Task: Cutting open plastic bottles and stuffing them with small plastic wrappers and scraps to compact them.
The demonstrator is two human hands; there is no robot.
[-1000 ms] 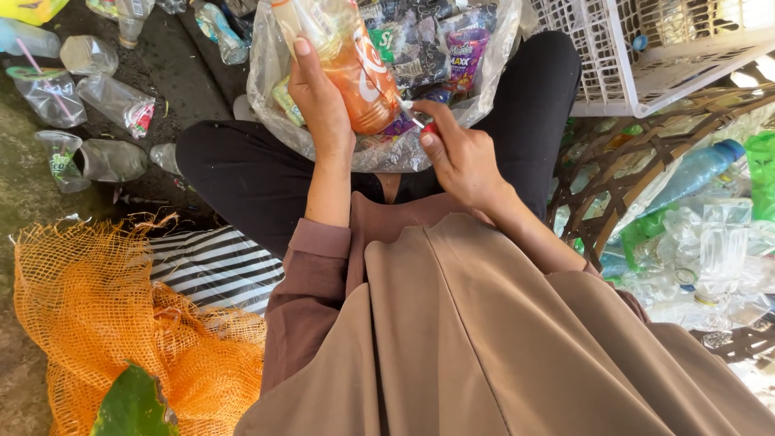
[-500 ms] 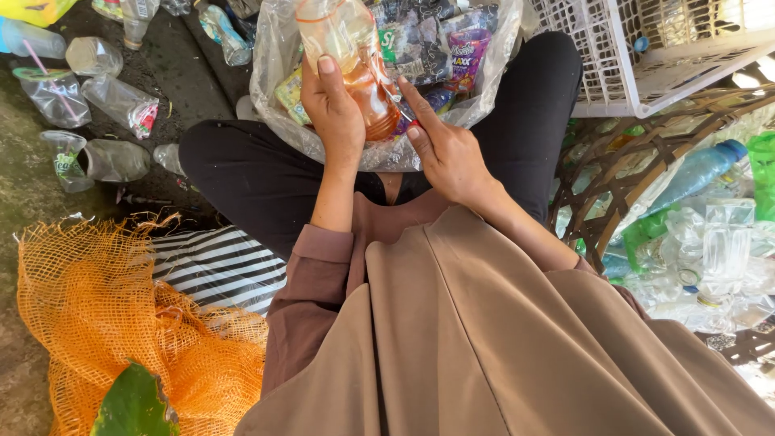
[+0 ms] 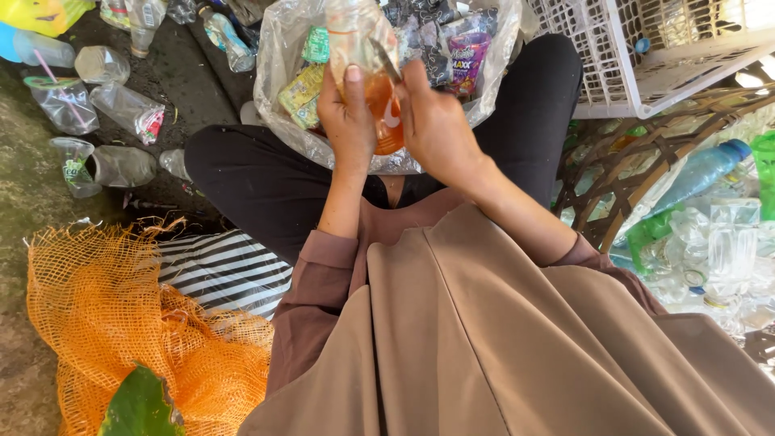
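centrally, a clear plastic bottle [image 3: 363,64] with an orange label is held upright above the lap. the left hand [image 3: 349,113] is closed around its lower body. the right hand [image 3: 436,121] is closed on a thin blade-like tool [image 3: 384,58] touching the bottle's side. just behind lies a clear plastic bag [image 3: 274,89] of wrappers. an orange net sack [image 3: 97,315] lies to the left, and a white crate [image 3: 613,56] stands to the right.

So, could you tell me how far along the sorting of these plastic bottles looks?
Done: wrappers fill the clear bag. In hand: the left hand holds an orange-labelled bottle while the right hand works a small blade at it. Left: loose bottles on the ground.
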